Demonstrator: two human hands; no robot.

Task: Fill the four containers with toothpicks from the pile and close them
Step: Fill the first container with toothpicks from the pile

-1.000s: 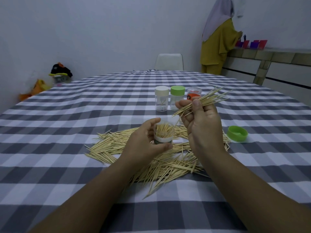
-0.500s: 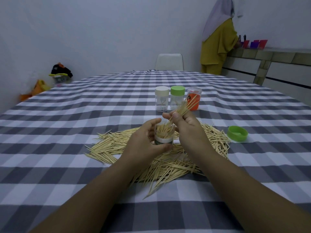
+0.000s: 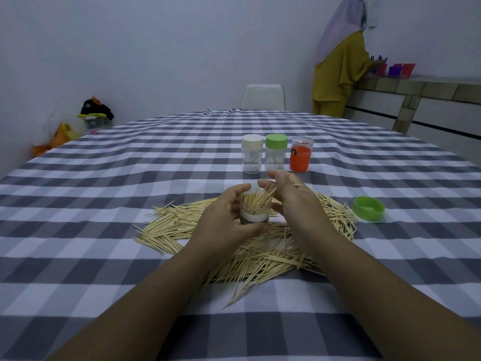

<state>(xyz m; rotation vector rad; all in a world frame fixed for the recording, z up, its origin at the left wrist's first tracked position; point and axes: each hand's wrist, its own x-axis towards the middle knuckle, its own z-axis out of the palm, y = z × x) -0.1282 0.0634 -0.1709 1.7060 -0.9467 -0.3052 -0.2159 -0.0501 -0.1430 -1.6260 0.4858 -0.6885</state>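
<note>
My left hand grips a small clear container that stands in the toothpick pile and is packed with upright toothpicks. My right hand hovers just right of its mouth, fingers loosely spread, fingertips at the toothpick tips. Behind stand three more containers: one with a white lid, one with a green lid, both holding only a few toothpicks, and an orange one with a clear top. A loose green lid lies upside down to the right of the pile.
The grey-and-white checked tablecloth covers the table. A white chair stands at the far end. A person in yellow stands at a counter at the back right. Bags lie on the floor at the far left.
My right hand has brought its bundle of toothpicks down into the held container and let it go. My left hand has kept its hold.
</note>
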